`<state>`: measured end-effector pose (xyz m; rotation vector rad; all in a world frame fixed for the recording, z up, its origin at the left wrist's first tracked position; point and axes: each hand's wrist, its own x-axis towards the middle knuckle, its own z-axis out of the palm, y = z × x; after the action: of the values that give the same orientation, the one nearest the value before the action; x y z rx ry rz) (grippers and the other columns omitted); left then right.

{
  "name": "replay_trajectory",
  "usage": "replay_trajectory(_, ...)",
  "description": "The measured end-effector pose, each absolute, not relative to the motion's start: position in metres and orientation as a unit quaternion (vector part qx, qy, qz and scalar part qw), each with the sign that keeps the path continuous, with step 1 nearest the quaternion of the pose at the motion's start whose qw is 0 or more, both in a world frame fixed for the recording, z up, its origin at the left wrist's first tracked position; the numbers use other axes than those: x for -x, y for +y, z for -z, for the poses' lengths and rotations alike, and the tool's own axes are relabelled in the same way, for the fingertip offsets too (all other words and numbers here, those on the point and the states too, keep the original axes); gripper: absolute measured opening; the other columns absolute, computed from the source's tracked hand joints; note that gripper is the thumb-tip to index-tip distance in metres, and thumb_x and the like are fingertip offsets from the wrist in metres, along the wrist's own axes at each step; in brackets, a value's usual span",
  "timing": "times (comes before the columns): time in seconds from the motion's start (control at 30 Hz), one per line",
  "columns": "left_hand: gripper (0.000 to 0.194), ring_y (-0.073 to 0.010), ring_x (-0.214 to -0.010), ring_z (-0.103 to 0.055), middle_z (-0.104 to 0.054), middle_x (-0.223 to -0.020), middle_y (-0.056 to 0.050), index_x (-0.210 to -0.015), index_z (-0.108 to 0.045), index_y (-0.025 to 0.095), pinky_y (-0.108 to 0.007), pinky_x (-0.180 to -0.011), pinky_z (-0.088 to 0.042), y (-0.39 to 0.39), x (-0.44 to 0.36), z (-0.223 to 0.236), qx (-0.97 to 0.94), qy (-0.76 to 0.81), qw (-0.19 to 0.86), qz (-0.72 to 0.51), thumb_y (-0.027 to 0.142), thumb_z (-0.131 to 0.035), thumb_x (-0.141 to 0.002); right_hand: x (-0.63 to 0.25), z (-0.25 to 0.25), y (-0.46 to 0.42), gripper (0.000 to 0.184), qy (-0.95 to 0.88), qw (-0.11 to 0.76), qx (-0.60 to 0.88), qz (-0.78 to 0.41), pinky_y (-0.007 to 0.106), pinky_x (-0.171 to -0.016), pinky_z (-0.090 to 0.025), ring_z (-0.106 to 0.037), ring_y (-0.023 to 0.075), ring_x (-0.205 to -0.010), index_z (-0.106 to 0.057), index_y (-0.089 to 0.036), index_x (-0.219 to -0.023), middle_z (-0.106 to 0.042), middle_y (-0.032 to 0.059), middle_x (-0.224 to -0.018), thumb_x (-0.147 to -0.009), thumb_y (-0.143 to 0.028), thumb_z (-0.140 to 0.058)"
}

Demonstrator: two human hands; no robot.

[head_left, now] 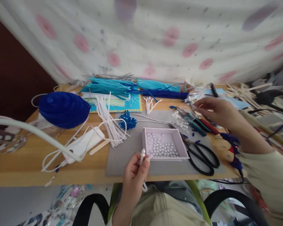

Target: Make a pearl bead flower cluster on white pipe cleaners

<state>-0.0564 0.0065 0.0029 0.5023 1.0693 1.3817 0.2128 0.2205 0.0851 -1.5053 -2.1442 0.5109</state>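
My left hand [135,171] is closed in a pinch on a white pipe cleaner with pearl beads [142,154], held just in front of a shallow pink tray [144,138] full of white pearl beads [162,147]. My right hand [215,111] reaches out to the far right of the desk, fingers spread over crinkled clear plastic bags [182,117] and red- and teal-handled pliers [201,125]. It holds nothing that I can see. Black scissors [199,153] lie on the grey mat [122,157] right of the tray.
A blue pompom [63,109] sits at the left, with white pipe cleaners [108,121], white cords and a wooden stick nearby. Turquoise and blue pipe cleaners [113,86] lie at the back. A blue glue gun [230,147] rests at the right edge. A floral cloth hangs behind.
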Motion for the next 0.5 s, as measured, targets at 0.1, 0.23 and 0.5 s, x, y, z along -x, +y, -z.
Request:
replay_trajectory(0.1,0.052,-0.0037,-0.043,-0.019,-0.031,-0.05,0.013,-0.084,-0.066,0.018,-0.018,-0.044,-0.017,0.0,0.048,-0.01,-0.242,0.444,0.62,-0.599,0.067,-0.081,-0.074,-0.21,-0.1,0.171,0.015,-0.746,0.391,0.49,-0.223,0.031,-0.068,-0.053,-0.066,0.0168,-0.071,-0.072,-0.02,-0.093,-0.073,0.0046,-0.083,-0.083,-0.031,-0.076)
replay_trajectory(0.23,0.049,-0.0043,-0.04,-0.017,-0.029,-0.045,0.013,-0.087,-0.068,0.017,-0.019,-0.041,-0.018,-0.006,0.036,-0.013,-0.29,0.39,0.633,-0.602,0.066,-0.075,-0.081,-0.186,-0.1,0.094,0.007,-0.726,0.452,0.44,-0.276,0.026,-0.062,-0.053,-0.065,0.0158,-0.068,-0.075,-0.025,-0.09,-0.072,0.0014,-0.078,-0.086,-0.03,-0.077)
replay_trajectory(0.5,0.046,-0.0051,-0.04,-0.02,-0.032,-0.048,0.012,-0.085,-0.064,0.02,-0.02,-0.04,-0.017,-0.025,0.015,-0.032,-0.314,0.37,0.652,-0.582,0.064,-0.076,-0.082,-0.141,-0.063,0.017,0.008,-0.603,0.569,0.314,-0.463,0.027,-0.069,-0.062,-0.072,0.0183,-0.079,-0.08,-0.028,-0.093,-0.077,0.0031,-0.085,-0.086,-0.026,-0.082)
